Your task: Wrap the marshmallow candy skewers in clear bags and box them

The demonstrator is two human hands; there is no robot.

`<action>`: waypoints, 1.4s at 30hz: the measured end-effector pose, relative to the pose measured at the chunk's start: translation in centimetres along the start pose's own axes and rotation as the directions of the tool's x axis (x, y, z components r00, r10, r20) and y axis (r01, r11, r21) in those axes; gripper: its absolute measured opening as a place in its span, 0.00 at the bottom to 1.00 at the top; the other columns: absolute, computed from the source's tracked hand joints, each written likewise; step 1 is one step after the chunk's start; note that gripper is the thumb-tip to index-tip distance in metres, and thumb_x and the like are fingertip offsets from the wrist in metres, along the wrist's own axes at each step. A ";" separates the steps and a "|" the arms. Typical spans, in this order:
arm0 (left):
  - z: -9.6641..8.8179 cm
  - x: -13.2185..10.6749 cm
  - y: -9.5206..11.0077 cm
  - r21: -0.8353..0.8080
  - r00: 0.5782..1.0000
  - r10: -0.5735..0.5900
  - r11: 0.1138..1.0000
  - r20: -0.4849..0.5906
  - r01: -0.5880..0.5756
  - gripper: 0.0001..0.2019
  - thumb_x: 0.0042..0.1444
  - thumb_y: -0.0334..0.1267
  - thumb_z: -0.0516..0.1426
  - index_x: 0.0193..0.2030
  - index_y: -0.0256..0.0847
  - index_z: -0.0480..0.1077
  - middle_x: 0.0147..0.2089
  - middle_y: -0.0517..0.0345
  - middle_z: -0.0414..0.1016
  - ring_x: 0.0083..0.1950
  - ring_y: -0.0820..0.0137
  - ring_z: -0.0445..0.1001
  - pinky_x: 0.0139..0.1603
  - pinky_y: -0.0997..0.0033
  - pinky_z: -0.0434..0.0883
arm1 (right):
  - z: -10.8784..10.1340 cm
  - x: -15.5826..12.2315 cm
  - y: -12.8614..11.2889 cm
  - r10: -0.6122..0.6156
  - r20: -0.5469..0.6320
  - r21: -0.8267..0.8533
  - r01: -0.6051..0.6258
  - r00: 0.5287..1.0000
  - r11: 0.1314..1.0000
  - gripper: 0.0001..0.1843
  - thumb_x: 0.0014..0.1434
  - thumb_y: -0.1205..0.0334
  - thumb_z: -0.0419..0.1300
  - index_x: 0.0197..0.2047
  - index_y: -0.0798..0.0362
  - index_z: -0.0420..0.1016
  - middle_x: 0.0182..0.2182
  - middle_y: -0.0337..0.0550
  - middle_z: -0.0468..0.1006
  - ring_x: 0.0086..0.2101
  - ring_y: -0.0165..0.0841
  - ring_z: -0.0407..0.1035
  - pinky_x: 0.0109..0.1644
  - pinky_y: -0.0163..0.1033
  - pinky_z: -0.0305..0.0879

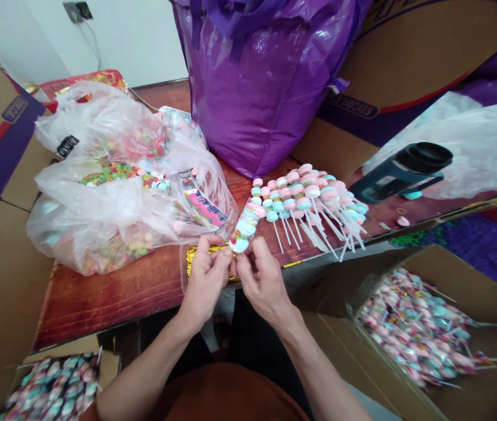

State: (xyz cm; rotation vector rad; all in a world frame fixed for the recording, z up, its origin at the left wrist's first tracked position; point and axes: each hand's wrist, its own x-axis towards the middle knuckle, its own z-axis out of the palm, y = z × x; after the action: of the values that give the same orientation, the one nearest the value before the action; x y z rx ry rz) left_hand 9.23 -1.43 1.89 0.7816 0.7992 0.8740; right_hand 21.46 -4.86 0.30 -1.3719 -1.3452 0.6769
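Note:
A marshmallow skewer (pixel 247 227) in pastel blue, pink and white, with bits of coloured gummy candy, tilts over the table's front edge in a see-through wrapper. My left hand (pixel 204 278) pinches the lower end of it between thumb and fingers. Close beside, my right hand (pixel 266 278) is closed on the same end, and the fingertips hide what lies between them. Below my hands, a see-through plastic tray (pixel 183 270) holds gold twist ties (pixel 192 257). Just beyond my right hand, several unwrapped marshmallow skewers (pixel 301 193) lie piled with their white sticks towards me.
Plastic bags of candy (pixel 99 210) stand on the left of the table (pixel 99 298). A purple bag (pixel 257 88) is behind, and a dark bottle (pixel 401 172) lies at right. Wrapped skewers fill a cardboard box (pixel 331 333) at lower right and another box (pixel 110 368) at lower left.

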 end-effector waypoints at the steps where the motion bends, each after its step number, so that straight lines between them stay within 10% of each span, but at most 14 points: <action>1: 0.1 -0.1 -0.4 0.082 0.997 0.076 0.994 -0.030 -0.073 0.13 0.57 0.47 0.63 0.37 0.39 0.71 0.26 0.63 0.67 0.24 0.80 0.59 0.23 0.83 0.57 | 0.1 -0.1 0.1 0.025 -0.011 -0.019 -0.025 1.000 1.000 0.08 0.66 0.66 0.52 0.34 0.49 0.58 0.28 0.35 0.66 0.29 0.30 0.62 0.33 0.35 0.57; 6: -0.4 0.1 -0.5 0.213 0.987 0.147 0.968 -0.065 -0.130 0.13 0.50 0.45 0.68 0.34 0.37 0.76 0.29 0.59 0.69 0.30 0.77 0.65 0.29 0.80 0.63 | -0.1 -0.4 -0.2 0.106 0.044 -0.004 -0.106 0.993 0.994 0.05 0.67 0.64 0.52 0.37 0.50 0.65 0.29 0.35 0.69 0.28 0.28 0.64 0.31 0.34 0.61; 11: -1.0 1.7 0.6 -0.206 0.979 -0.204 0.959 -0.020 0.195 0.19 0.37 0.40 0.74 0.28 0.33 0.71 0.21 0.70 0.56 0.19 0.87 0.47 0.18 0.85 0.47 | 0.0 -0.2 -0.1 -0.263 -0.052 -0.229 0.245 0.963 0.942 0.15 0.69 0.72 0.48 0.49 0.50 0.73 0.38 0.44 0.78 0.38 0.32 0.75 0.41 0.37 0.70; 18: -0.4 1.4 0.7 -0.336 0.956 -0.291 0.898 0.031 0.284 0.19 0.37 0.36 0.74 0.29 0.35 0.70 0.22 0.69 0.60 0.18 0.88 0.49 0.17 0.87 0.49 | 0.2 0.7 0.7 -0.583 -0.065 -0.469 0.491 0.810 0.735 0.14 0.65 0.76 0.55 0.48 0.52 0.75 0.38 0.48 0.81 0.39 0.35 0.76 0.45 0.41 0.74; 26: 0.2 1.4 1.6 -0.254 0.984 -0.115 0.956 0.135 0.146 0.17 0.49 0.52 0.68 0.35 0.40 0.76 0.35 0.57 0.74 0.36 0.71 0.72 0.38 0.72 0.70 | 1.3 0.0 -1.3 -0.223 -0.252 -0.219 0.169 0.942 0.961 0.06 0.67 0.70 0.53 0.38 0.51 0.68 0.31 0.39 0.73 0.31 0.30 0.70 0.37 0.35 0.69; 31: 0.3 0.9 2.4 0.131 0.985 0.151 0.978 0.078 -0.160 0.26 0.58 0.58 0.58 0.21 0.38 0.75 0.39 0.51 0.75 0.47 0.64 0.71 0.54 0.66 0.66 | 0.3 0.1 -3.2 -0.129 -0.281 -0.108 0.102 0.951 0.989 0.05 0.66 0.68 0.56 0.37 0.51 0.70 0.30 0.36 0.74 0.29 0.27 0.69 0.33 0.32 0.66; 35: 0.4 0.9 1.8 0.227 0.992 0.111 0.966 0.052 -0.120 0.21 0.55 0.55 0.62 0.23 0.38 0.77 0.32 0.55 0.75 0.39 0.67 0.70 0.47 0.67 0.67 | -0.3 -0.1 -3.7 -0.148 -0.338 -0.106 0.119 0.930 0.987 0.05 0.64 0.66 0.58 0.37 0.52 0.76 0.31 0.39 0.78 0.31 0.30 0.72 0.35 0.34 0.68; 42: 1.1 1.7 0.9 0.407 0.976 0.066 0.901 0.207 -0.147 0.09 0.54 0.42 0.64 0.30 0.38 0.78 0.30 0.56 0.76 0.33 0.69 0.72 0.38 0.70 0.68 | -0.9 -3.8 -1.7 0.384 -0.251 0.336 -0.292 0.889 0.895 0.11 0.60 0.54 0.65 0.40 0.53 0.80 0.22 0.38 0.75 0.20 0.28 0.66 0.24 0.34 0.64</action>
State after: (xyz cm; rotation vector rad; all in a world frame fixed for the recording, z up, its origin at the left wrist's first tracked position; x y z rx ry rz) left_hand 10.52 0.13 2.71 1.2829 0.7906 0.7166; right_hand 20.94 -9.00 1.13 -1.4159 -0.7234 0.8168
